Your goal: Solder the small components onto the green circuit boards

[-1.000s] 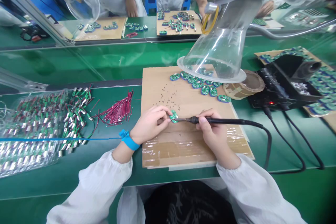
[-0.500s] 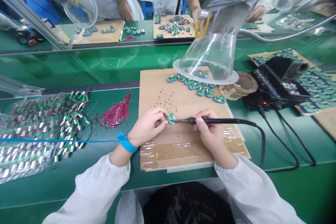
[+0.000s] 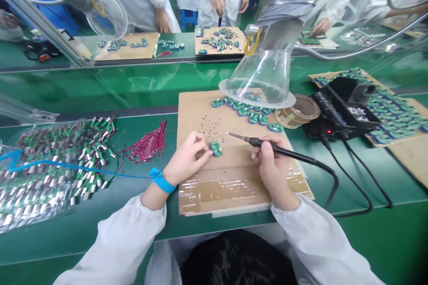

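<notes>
A small green circuit board (image 3: 216, 148) lies on the cardboard sheet (image 3: 197, 173). My left hand (image 3: 190, 153), with a blue wrist strap (image 3: 162, 181), rests just left of it; the fingers are loosely curled and parted, the thumb tip at the board's edge. Whether it touches the board I cannot tell. In my right hand (image 3: 274, 162) is a soldering iron (image 3: 257, 142), gripped by its black handle. Its tip points left, over the cardboard, up and to the right of the board. Tiny dark parts (image 3: 210, 127) are scattered behind the board.
Several boards (image 3: 253, 118) lie under a clear fume hood (image 3: 264, 75). To the right stand a tape roll (image 3: 297, 113) and a black soldering station (image 3: 337, 111). Red wires (image 3: 150, 142) and bagged metal-ended parts (image 3: 43, 173) lie left. Co-workers stand across the bench.
The soldering iron's tip has lifted off the board and moved up and right with my right hand. My left fingers have drawn back slightly, and the board now shows more fully.
</notes>
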{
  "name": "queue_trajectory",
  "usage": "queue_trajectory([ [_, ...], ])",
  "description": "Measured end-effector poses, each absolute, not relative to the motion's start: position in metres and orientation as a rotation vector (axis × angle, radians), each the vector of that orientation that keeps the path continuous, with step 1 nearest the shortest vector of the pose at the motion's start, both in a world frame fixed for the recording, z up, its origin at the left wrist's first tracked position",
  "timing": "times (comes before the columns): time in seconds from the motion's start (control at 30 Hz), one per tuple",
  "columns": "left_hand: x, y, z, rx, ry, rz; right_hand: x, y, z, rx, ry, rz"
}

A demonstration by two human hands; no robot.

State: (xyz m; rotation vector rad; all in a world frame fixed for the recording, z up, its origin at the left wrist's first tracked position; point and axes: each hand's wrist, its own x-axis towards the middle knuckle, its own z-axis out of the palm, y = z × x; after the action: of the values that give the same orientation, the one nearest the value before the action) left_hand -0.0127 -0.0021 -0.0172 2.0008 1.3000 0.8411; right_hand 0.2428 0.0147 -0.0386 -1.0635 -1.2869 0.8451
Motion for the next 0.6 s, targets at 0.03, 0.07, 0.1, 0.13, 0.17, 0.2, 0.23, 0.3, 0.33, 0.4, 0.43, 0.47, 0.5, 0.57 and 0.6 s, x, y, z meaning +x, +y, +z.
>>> queue_trajectory([
  [0.03, -0.0132, -0.0023, -0.0176, 1.980, 1.320, 0.862, 0.2427, 0.0147, -0.0376, -1.054, -1.277, 0.816],
  [0.07, -0.0135, -0.0023, -0.0180, 1.965, 1.332, 0.878, 0.2428, 0.0147, -0.0367, -1.046, -1.274, 0.794],
  [0.1, -0.0138, -0.0021, -0.0185, 1.958, 1.335, 0.884, 0.2428, 0.0146, -0.0361, -1.039, -1.280, 0.781],
  [0.13, -0.0139, -0.0018, -0.0190, 1.958, 1.328, 0.880, 0.2429, 0.0146, -0.0358, -1.034, -1.290, 0.777],
  [0.17, -0.0139, -0.0015, -0.0193, 1.960, 1.319, 0.871, 0.2430, 0.0145, -0.0358, -1.031, -1.304, 0.779],
  [0.2, -0.0138, -0.0011, -0.0194, 1.960, 1.311, 0.860, 0.2430, 0.0144, -0.0360, -1.032, -1.318, 0.784],
  [0.23, -0.0136, -0.0008, -0.0193, 1.959, 1.305, 0.850, 0.2429, 0.0141, -0.0365, -1.036, -1.331, 0.792],
  [0.3, -0.0134, -0.0004, -0.0186, 1.955, 1.298, 0.837, 0.2425, 0.0134, -0.0376, -1.054, -1.355, 0.810],
  [0.33, -0.0133, -0.0003, -0.0182, 1.956, 1.297, 0.832, 0.2424, 0.0129, -0.0380, -1.065, -1.368, 0.820],
  [0.4, -0.0135, 0.0000, -0.0174, 1.966, 1.297, 0.821, 0.2421, 0.0119, -0.0387, -1.087, -1.391, 0.836],
  [0.43, -0.0136, 0.0002, -0.0172, 1.973, 1.298, 0.813, 0.2421, 0.0116, -0.0389, -1.096, -1.397, 0.841],
  [0.47, -0.0138, 0.0004, -0.0170, 1.980, 1.301, 0.805, 0.2421, 0.0115, -0.0391, -1.102, -1.399, 0.845],
  [0.5, -0.0139, 0.0006, -0.0168, 1.984, 1.303, 0.796, 0.2424, 0.0116, -0.0393, -1.107, -1.396, 0.848],
  [0.57, -0.0142, 0.0007, -0.0160, 1.985, 1.308, 0.785, 0.2430, 0.0125, -0.0397, -1.110, -1.377, 0.848],
  [0.6, -0.0143, 0.0006, -0.0154, 1.985, 1.309, 0.781, 0.2434, 0.0132, -0.0399, -1.112, -1.364, 0.846],
])
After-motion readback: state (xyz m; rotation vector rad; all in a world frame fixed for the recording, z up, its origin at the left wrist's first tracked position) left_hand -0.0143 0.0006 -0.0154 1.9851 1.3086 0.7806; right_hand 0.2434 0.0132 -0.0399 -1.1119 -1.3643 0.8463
